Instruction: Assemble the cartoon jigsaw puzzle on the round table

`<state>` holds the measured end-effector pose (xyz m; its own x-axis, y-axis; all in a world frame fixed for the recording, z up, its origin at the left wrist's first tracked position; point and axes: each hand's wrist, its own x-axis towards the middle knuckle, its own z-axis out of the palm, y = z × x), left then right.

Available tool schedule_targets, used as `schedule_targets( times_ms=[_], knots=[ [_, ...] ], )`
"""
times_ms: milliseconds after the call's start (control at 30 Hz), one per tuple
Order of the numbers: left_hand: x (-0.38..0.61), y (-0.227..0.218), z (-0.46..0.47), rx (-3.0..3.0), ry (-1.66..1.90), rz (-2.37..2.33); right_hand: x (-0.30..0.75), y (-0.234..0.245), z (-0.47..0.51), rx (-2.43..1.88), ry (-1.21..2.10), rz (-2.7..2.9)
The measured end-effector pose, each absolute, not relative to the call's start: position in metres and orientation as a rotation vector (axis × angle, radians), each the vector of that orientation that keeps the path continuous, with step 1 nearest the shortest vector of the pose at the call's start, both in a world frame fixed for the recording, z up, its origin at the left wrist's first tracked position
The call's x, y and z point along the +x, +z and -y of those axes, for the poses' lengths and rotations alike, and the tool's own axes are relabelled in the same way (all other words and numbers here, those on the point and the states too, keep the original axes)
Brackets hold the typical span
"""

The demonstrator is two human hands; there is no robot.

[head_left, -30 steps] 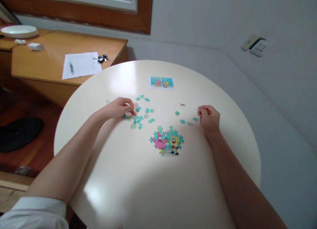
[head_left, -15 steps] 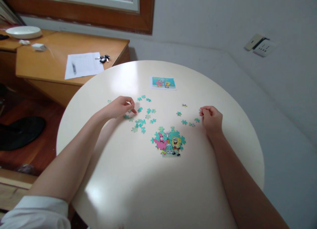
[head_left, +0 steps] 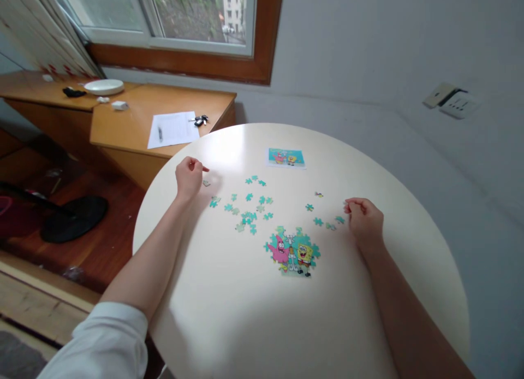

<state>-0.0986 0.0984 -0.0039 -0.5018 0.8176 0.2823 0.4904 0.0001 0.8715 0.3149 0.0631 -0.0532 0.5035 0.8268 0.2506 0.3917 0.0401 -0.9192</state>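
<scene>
My left hand [head_left: 189, 178] is over the left side of the table, its index finger stretched out and the others loosely curled, with nothing visible in it. Just beside it lies a pale puzzle piece [head_left: 206, 183]. My right hand [head_left: 364, 218] rests at the right, thumb and fingers pinched on a small puzzle piece [head_left: 345, 205], mostly hidden by the fingertips. Between the hands, nearer me, sits a partly joined puzzle [head_left: 291, 253] with a pink starfish, a squid figure and a yellow sponge. Loose turquoise pieces [head_left: 249, 219] are scattered left of it, and several more [head_left: 318, 221] near my right hand.
A reference picture card [head_left: 286, 158] lies toward the far edge of the round white table [head_left: 254, 313]. Behind at left, a wooden desk [head_left: 135, 128] bears a paper sheet [head_left: 172, 132], keys [head_left: 200, 120] and a white plate [head_left: 103, 87]. A wall borders the right side.
My left hand has moved left and away from the main group of loose pieces to the table's left side. My right hand keeps its pinch in place. The head view has shifted up and left.
</scene>
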Motion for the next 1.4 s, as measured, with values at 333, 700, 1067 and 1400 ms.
schedule_targets(
  times_ms=[333, 700, 1067, 1400],
  knots=[
    [-0.115, -0.030, -0.102, 1.237, 1.386, -2.215, 0.316, -0.058, -0.066, -1.548, 0.481, 1.058],
    [-0.102, -0.031, -0.094, 1.433, 1.087, -2.213, 0.313, -0.060, -0.066, -1.548, 0.544, 1.046],
    [-0.101, -0.052, -0.078, 1.958, 0.750, -2.064, 0.314, -0.068, -0.072, -1.482, 0.531, 0.984],
    [-0.100, -0.053, -0.079, 2.122, 0.748, -1.917, 0.313, -0.075, -0.076, -1.487, 0.493, 1.015]
  ],
)
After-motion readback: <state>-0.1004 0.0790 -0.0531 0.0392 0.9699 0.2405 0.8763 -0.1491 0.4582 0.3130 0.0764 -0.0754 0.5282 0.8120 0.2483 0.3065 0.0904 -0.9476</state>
